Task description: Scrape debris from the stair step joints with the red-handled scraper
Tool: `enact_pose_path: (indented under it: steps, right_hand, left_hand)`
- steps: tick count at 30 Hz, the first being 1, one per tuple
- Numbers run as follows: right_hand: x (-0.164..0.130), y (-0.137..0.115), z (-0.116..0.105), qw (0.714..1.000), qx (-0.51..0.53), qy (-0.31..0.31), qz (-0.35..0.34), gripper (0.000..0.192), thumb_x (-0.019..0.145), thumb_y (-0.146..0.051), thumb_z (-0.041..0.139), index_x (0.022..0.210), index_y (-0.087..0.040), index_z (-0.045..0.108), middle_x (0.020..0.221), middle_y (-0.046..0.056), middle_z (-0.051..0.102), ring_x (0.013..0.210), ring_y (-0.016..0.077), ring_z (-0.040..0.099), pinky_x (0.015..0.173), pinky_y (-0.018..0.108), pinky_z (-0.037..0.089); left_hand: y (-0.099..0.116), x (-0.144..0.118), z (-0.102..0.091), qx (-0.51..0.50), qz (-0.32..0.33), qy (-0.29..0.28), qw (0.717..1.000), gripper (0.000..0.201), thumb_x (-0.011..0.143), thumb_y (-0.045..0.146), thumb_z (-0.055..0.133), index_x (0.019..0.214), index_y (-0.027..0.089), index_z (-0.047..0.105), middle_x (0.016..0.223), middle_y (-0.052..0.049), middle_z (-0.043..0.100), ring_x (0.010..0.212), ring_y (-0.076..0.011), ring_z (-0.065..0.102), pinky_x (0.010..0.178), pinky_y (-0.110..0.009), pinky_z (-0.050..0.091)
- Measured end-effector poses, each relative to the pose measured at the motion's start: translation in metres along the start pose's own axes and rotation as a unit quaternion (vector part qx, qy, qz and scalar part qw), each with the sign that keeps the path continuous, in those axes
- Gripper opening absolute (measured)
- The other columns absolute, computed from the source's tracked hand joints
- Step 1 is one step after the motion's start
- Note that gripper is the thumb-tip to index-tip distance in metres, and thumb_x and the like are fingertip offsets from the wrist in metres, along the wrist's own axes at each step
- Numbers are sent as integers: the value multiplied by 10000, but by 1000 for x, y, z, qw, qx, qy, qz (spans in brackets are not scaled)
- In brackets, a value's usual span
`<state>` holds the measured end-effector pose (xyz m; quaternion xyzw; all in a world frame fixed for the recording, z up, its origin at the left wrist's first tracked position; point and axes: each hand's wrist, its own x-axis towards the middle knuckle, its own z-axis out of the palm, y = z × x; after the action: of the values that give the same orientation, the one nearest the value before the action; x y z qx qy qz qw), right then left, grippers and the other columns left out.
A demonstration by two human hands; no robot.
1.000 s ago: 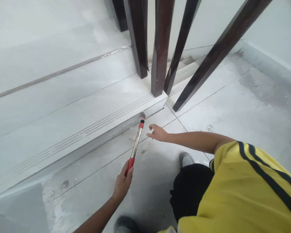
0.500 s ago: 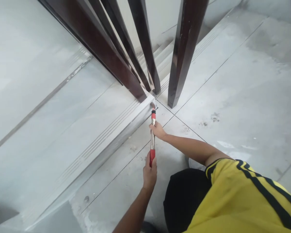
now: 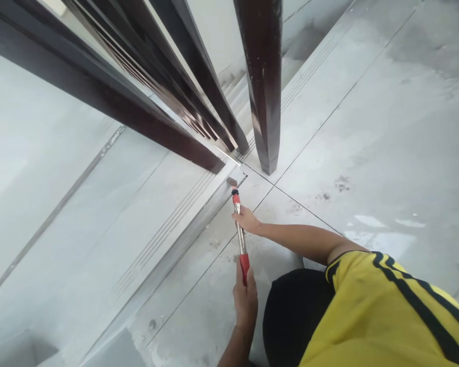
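Observation:
My left hand [image 3: 245,295] is wrapped around the red grip of a long slim tool [image 3: 241,239]. The tool has a silver shaft, a red collar with a black band, and a small flat brownish tip; whether the tip is a brush or a blade I cannot tell. My right hand [image 3: 247,220] is closed on the upper shaft, just below the collar. The tip rests against the front face of a pale stair step [image 3: 191,220], close to its corner, below the grooved top edge.
A dark wooden post [image 3: 265,102] stands by the corner on the tiled floor [image 3: 329,168]. Several dark balusters [image 3: 199,66] rise behind the step. A black-clothed knee [image 3: 296,311] and a yellow sleeve [image 3: 352,275] are at the lower right. Dark stains [image 3: 325,197] mark the floor.
The tool's tip has moved from the step's corner leftward and down along its front face. Both hands have come with it, and the camera view has shifted.

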<state>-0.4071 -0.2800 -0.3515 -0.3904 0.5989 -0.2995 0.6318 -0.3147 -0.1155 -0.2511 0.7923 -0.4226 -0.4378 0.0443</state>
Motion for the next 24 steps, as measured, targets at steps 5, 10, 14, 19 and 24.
enact_pose_path:
  steps: [5, 10, 14, 19, 24]
  right_hand:
    - [4, -2, -4, 997, 60, 45, 5, 90, 712, -194, 467, 674, -182, 386, 511, -47, 441, 482, 84, 433, 456, 180, 317]
    - [6, -7, -7, 996, 81, 9, 19, 98, 690, -183, 483, 652, -179, 392, 487, -47, 434, 465, 83, 428, 442, 179, 317]
    - [9, -20, -15, 989, 139, 55, 17, 75, 707, -188, 466, 666, -174, 405, 471, -43, 449, 446, 88, 437, 432, 185, 334]
    - [-7, -19, -10, 985, 158, -25, 57, 103, 679, -144, 482, 652, -184, 390, 414, -59, 432, 381, 93, 440, 386, 183, 336]
    - [1, -14, -10, 979, 193, -1, 66, 89, 677, -150, 475, 625, -179, 410, 407, -38, 470, 357, 103, 447, 343, 191, 331]
  left_hand:
    - [12, -1, -4, 10, 7, -13, 1000, 605, 869, 467, 366, 1402, 184, 316, 1083, -95, 644, 933, -207, 614, 781, -292, 461]
    - [24, -2, -8, 11, 0, -7, 1000, 614, 868, 458, 374, 1402, 160, 317, 1083, -109, 642, 963, -222, 597, 780, -303, 459]
    - [38, 0, -10, -3, 24, -10, 1000, 589, 868, 464, 363, 1396, 205, 330, 985, -68, 670, 862, -196, 619, 751, -295, 465]
    - [29, -14, -2, 22, -20, 8, 1000, 624, 866, 462, 366, 1406, 154, 305, 1050, -108, 653, 932, -224, 605, 750, -304, 462]
    - [33, -6, -10, 6, -2, -12, 1000, 608, 847, 460, 412, 1394, 203, 337, 1001, -78, 668, 885, -220, 620, 744, -308, 465]
